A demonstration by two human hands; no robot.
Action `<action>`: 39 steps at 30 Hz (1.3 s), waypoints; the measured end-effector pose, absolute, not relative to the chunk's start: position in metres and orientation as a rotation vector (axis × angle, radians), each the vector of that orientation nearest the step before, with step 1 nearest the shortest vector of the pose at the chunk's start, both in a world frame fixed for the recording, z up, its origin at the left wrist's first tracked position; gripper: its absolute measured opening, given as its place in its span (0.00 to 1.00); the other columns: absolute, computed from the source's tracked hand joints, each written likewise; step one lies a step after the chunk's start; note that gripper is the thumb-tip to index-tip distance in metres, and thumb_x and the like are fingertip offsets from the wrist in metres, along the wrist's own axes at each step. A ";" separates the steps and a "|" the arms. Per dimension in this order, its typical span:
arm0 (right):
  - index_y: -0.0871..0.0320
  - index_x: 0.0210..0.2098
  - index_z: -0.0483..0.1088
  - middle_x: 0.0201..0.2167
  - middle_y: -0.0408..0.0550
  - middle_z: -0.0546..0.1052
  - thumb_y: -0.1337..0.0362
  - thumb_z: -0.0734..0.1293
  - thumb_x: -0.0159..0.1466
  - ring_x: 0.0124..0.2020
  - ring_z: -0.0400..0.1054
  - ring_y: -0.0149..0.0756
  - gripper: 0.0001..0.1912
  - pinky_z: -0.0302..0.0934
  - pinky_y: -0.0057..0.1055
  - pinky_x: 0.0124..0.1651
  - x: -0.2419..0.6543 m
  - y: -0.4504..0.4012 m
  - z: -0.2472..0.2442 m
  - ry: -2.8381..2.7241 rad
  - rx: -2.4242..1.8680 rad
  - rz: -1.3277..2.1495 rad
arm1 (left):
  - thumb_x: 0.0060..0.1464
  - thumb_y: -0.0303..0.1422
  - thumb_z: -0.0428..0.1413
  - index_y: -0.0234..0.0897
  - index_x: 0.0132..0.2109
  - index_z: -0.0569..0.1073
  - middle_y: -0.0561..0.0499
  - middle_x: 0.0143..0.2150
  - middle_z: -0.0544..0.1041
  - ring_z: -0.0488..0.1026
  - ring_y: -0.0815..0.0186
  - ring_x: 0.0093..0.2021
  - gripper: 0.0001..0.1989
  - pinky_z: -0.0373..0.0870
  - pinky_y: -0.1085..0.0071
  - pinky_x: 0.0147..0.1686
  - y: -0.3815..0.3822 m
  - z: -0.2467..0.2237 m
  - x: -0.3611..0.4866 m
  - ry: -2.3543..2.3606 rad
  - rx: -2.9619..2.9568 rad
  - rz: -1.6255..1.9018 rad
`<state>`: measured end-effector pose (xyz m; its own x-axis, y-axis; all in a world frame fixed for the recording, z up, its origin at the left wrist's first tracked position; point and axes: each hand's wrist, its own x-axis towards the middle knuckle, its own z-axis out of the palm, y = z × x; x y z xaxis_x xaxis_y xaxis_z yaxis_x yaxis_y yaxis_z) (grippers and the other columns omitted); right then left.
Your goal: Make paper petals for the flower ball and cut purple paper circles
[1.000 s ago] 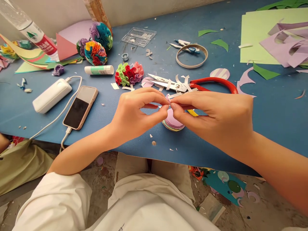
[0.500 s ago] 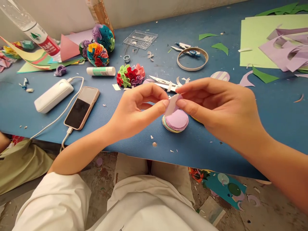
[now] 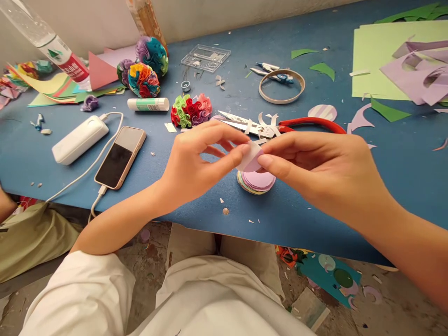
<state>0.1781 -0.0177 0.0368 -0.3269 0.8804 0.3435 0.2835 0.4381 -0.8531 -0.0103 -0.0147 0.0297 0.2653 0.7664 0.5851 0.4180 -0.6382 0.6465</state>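
My left hand (image 3: pixel 199 168) pinches the left edge of a small lilac paper disc (image 3: pixel 255 161) with a whitish strip across it. On the disc's other side, my right hand (image 3: pixel 325 170) grips it between thumb and forefinger. Just below the disc, a stack of cut paper circles (image 3: pixel 258 182) lies on the table, lilac on top with yellow and pale blue at its edges. Behind my hands are scissors (image 3: pixel 241 122) with red handles, pointing left, with pale curled paper strips on the blades.
Left of my hands are a phone (image 3: pixel 121 156) cabled to a white power bank (image 3: pixel 80 139) and a glue stick (image 3: pixel 148 104). Curled-paper flowers (image 3: pixel 191 111) and a tape ring (image 3: pixel 282 86) stand behind. Green sheets (image 3: pixel 378 51) lie far right. A neighbour's arm (image 3: pixel 5 205) shows at left.
My right hand has lowered slightly, and the scissors' red handles now show above it. The lilac disc has turned, showing more of its lilac face beside the whitish strip.
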 end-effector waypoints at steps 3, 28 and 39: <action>0.53 0.31 0.75 0.27 0.37 0.78 0.66 0.69 0.61 0.25 0.72 0.27 0.03 0.69 0.23 0.27 0.177 -0.022 0.036 -1.869 -1.023 0.728 | 0.57 0.32 0.58 0.36 0.38 0.75 0.50 0.38 0.77 0.75 0.72 0.35 0.04 0.75 0.78 0.30 -0.015 0.028 -0.010 1.093 2.328 1.402; 0.51 0.30 0.73 0.26 0.36 0.76 0.66 0.68 0.61 0.26 0.71 0.26 0.04 0.68 0.23 0.28 0.174 -0.021 0.034 -1.673 -0.946 0.945 | 0.57 0.30 0.58 0.38 0.39 0.74 0.54 0.35 0.78 0.78 0.71 0.33 0.02 0.78 0.76 0.29 -0.021 0.035 -0.010 1.118 2.090 1.234; 0.52 0.32 0.74 0.27 0.35 0.80 0.69 0.67 0.61 0.25 0.74 0.26 0.06 0.69 0.21 0.30 0.173 -0.025 0.032 -1.944 -0.966 0.483 | 0.57 0.31 0.57 0.40 0.36 0.79 0.53 0.34 0.81 0.76 0.73 0.31 0.06 0.77 0.77 0.30 -0.022 0.027 -0.008 1.083 2.437 1.414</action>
